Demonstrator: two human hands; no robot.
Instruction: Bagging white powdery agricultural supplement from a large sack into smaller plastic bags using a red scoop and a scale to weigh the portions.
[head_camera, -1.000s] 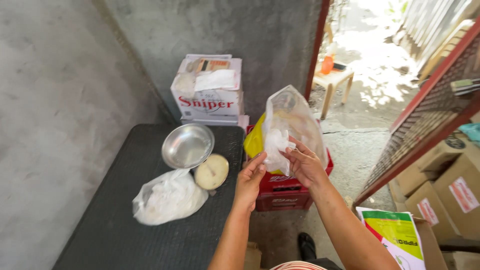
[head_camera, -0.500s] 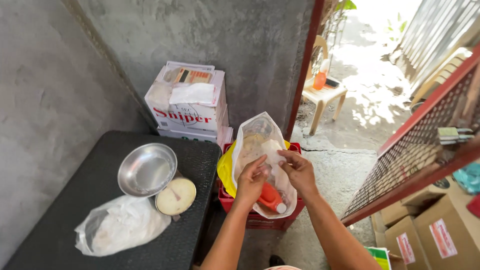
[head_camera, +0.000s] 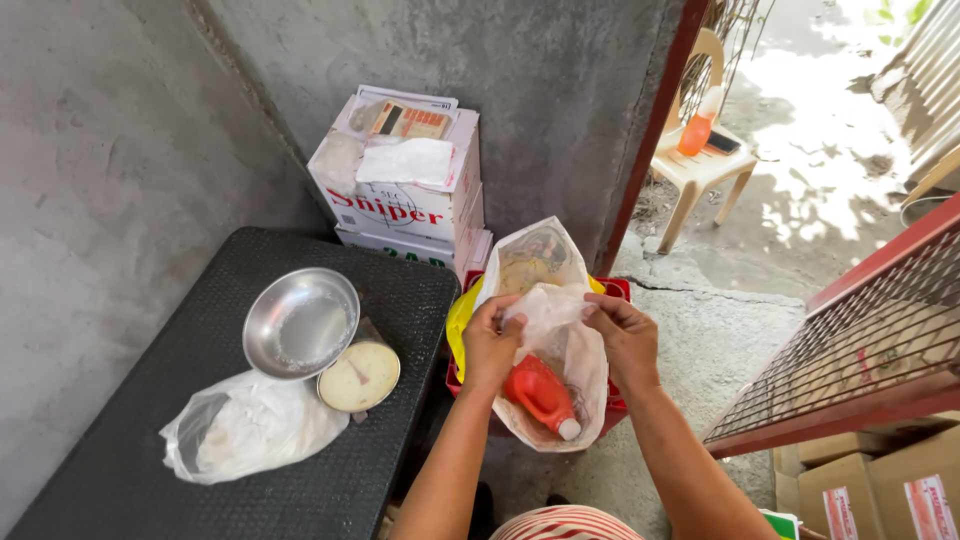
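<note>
Whereas 1 second earlier the clear plastic bag (head_camera: 545, 330) was held high, it now hangs lower over the red crate (head_camera: 612, 290), its red bottle (head_camera: 538, 392) visible inside. Left hand (head_camera: 492, 345) and right hand (head_camera: 625, 335) pinch its mouth. Beside them, 1 steel bowl (head_camera: 300, 322), 1 round lid (head_camera: 359, 376) and 1 white bag (head_camera: 250, 428) crowd the black table (head_camera: 120, 470).

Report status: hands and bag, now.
Left hand and right hand both grip the clear plastic bag. Orange bottle inside. Nothing in the way.
</note>
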